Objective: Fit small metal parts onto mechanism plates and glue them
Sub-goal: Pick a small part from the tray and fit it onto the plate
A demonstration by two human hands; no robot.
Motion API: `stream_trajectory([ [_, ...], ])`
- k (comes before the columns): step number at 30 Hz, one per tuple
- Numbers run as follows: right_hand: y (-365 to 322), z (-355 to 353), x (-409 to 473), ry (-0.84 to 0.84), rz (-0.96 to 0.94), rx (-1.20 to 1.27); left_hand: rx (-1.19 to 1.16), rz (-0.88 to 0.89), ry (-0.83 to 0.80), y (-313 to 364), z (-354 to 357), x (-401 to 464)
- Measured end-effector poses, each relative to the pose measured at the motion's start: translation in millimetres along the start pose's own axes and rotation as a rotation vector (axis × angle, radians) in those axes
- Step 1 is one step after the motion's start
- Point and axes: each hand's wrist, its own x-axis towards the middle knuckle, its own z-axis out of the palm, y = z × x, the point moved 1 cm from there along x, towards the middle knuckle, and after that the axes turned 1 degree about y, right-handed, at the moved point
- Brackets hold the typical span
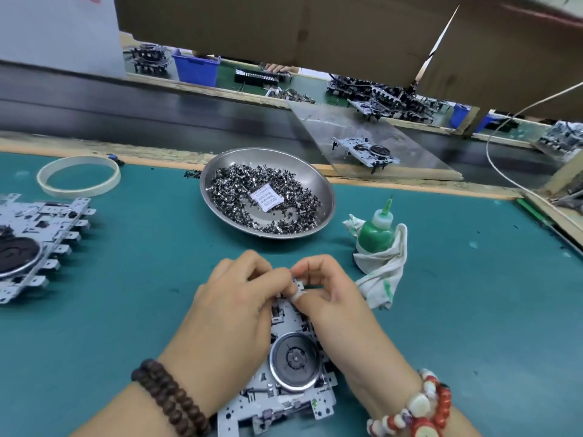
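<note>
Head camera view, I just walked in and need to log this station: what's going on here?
A person is working on a mechanism plate lying on the green mat. The left hand and right hand meet at its far edge, fingertips pinching there, seemingly fitting a small part. A steel dish of small metal parts and a green glue bottle stand beyond, untouched.

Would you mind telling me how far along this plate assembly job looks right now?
Done: one mechanism plate lies set aside at left, though I cannot tell whether it is finished. In hand: the left hand and right hand work with curled fingers at the far edge of the near plate. Left: the glue bottle stands untouched, and the dish holds many small parts.
</note>
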Motion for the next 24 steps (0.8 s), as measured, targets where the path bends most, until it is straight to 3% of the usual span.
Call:
stream_trajectory([
  [24, -0.8, 9.5, -1.3, 0.059, 0.079, 0.049, 0.015, 0.02, 0.037, -1.0, -1.8, -7.5],
])
